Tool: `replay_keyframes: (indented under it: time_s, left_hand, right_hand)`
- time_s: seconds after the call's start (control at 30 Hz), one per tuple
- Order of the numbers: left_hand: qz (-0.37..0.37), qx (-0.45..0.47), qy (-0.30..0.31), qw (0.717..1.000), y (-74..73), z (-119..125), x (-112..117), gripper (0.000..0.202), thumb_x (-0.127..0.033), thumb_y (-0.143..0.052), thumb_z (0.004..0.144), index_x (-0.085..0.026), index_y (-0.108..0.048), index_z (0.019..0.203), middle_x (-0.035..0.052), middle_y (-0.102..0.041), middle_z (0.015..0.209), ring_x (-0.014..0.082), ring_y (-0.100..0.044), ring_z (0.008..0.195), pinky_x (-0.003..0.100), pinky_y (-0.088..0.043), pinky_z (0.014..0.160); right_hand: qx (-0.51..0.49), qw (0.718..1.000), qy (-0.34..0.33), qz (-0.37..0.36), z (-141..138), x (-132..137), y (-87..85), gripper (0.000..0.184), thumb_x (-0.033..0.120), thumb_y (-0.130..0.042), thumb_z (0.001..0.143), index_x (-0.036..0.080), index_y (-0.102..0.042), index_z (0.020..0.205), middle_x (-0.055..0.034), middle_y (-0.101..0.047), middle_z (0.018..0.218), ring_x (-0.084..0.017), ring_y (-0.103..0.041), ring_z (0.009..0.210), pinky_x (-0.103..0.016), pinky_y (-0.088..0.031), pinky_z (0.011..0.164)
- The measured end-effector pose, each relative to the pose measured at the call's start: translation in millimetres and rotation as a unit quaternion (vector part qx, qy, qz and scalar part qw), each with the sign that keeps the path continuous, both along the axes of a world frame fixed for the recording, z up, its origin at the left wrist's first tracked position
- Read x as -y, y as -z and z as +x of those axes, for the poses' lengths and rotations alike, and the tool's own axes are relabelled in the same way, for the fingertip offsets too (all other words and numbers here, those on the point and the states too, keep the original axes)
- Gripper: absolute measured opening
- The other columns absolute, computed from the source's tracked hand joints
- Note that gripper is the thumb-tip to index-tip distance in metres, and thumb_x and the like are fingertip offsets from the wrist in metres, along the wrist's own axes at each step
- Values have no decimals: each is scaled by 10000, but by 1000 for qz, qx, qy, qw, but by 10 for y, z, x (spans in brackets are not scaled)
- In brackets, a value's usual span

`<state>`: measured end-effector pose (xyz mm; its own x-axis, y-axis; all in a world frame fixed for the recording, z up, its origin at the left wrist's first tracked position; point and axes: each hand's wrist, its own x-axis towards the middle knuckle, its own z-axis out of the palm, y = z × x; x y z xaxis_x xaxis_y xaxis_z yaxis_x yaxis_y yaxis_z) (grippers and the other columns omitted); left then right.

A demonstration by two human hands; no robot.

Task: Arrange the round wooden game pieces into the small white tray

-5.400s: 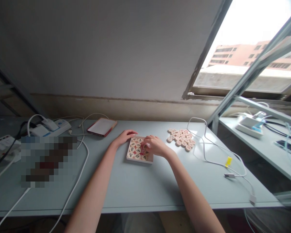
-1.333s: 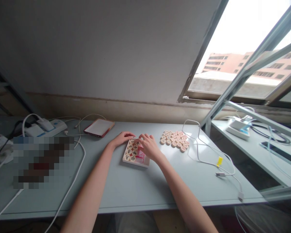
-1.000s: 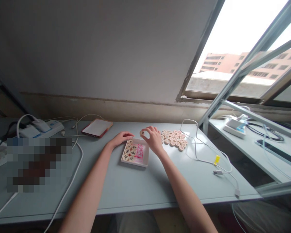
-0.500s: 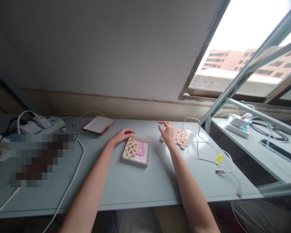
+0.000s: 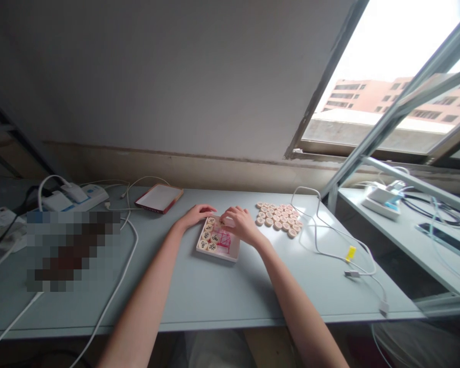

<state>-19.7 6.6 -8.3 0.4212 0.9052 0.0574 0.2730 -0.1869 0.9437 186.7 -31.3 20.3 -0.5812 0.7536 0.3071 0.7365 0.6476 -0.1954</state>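
Observation:
A shallow white box (image 5: 233, 254) lies on the desk, with round wooden Chinese chess pieces (image 5: 206, 235) along its left side and pink lines drawn on its floor. At the box's far left corner rests my left hand (image 5: 194, 216), fingers stretched loosely along the rim. My right hand (image 5: 240, 223) is over the far part of the box, thumb and fingertips pinched on one chess piece (image 5: 222, 223), partly covered by the fingers. A cluster of more pieces (image 5: 279, 217) lies flat on the desk to the right of that hand.
A dark red box lid (image 5: 159, 198) lies inside-up at the back left. White cables (image 5: 128, 255) cross the desk on the left; another cable (image 5: 317, 235) with a yellow tag (image 5: 350, 254) runs along the right. A power strip (image 5: 94, 194) stands far left, near a blurred-out patch.
My right hand has moved left from the loose pieces to above the box, now pinching a piece. The left hand stays at the box corner. The view has shifted slightly.

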Motion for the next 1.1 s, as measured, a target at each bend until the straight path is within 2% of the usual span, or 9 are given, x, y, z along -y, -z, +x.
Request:
replay_keyframes:
  time_s: [0.1, 0.2, 0.3, 0.37, 0.5, 0.63, 0.87, 1.0, 1.1]
  left_hand:
    - [-2, -6, 2, 1000, -18, 3, 7, 323, -348, -555, 699, -133, -633, 927, 62, -628, 931, 197, -546, 892, 296, -406, 798]
    - [-14, -10, -3, 1000, -22, 4, 15, 327, -348, -550, 701, -135, -627, 936, 63, -623, 937, 197, -548, 888, 293, -410, 786]
    - [-21, -11, -3, 1000, -7, -2, 16, 332, -348, -544, 705, -136, -619, 949, 66, -617, 946, 195, -552, 880, 289, -416, 770]
    - [-18, -13, -2, 1000, 4, -6, 14, 330, -349, -542, 706, -136, -619, 946, 68, -615, 955, 197, -553, 884, 290, -417, 771]
    - [-3, -15, -2, 1000, -5, 0, 22, 325, -354, -541, 706, -147, -625, 942, 66, -617, 966, 198, -550, 902, 298, -413, 798]
    - [6, -18, -14, 1000, -44, 18, 50, 305, -346, -538, 704, -146, -634, 913, 65, -628, 927, 195, -551, 887, 303, -417, 805]
    - [24, -25, -17, 999, -40, 16, 47, 267, -317, -530, 711, -154, -633, 896, 62, -621, 949, 191, -543, 921, 294, -409, 833]
    - [3, -19, -12, 1000, -34, 19, 37, 292, -336, -540, 707, -149, -627, 914, 65, -619, 929, 190, -551, 888, 289, -427, 793]
    - [-8, -14, -12, 1000, -38, 18, 47, 304, -350, -542, 704, -157, -628, 922, 65, -613, 952, 192, -548, 894, 285, -430, 778]
  right_hand:
    - [-24, 991, 121, 53, 225, -126, 27, 199, 384, -495, 816, 245, -584, 928, -46, -542, 971, -191, -424, 905, -308, -261, 743]
    - [-9, 963, 258, 76, 491, -236, 104, 175, 341, -484, 816, 217, -598, 865, -71, -534, 965, -224, -411, 915, -341, -249, 747]
    - [-2, 944, 320, 85, 656, -267, 116, 166, 257, -487, 799, 193, -601, 900, -97, -526, 975, -244, -410, 928, -358, -257, 754]
    - [-31, 958, 275, 82, 648, -236, 53, 192, 212, -477, 799, 201, -590, 954, -88, -529, 991, -232, -422, 943, -347, -280, 765]
    - [-123, 991, 54, -3, 385, -93, -118, 212, 202, -493, 804, 245, -569, 997, -25, -556, 972, -154, -476, 905, -275, -346, 772]
    - [-71, 976, -131, -158, 63, 72, -117, 272, 196, -614, 709, 258, -591, 972, 13, -580, 919, -113, -525, 787, -215, -390, 686]
    - [-66, 980, -112, -148, -150, 156, 46, 224, 154, -633, 666, 227, -605, 876, -2, -591, 953, -135, -531, 816, -221, -384, 675]
    - [-81, 984, -108, -118, -14, 56, -43, 168, 256, -651, 685, 252, -630, 852, 1, -588, 888, -143, -500, 824, -247, -371, 735]
    - [-113, 991, -32, -68, 227, -42, -96, 165, 330, -621, 719, 251, -624, 864, -15, -562, 903, -151, -476, 849, -265, -356, 763]
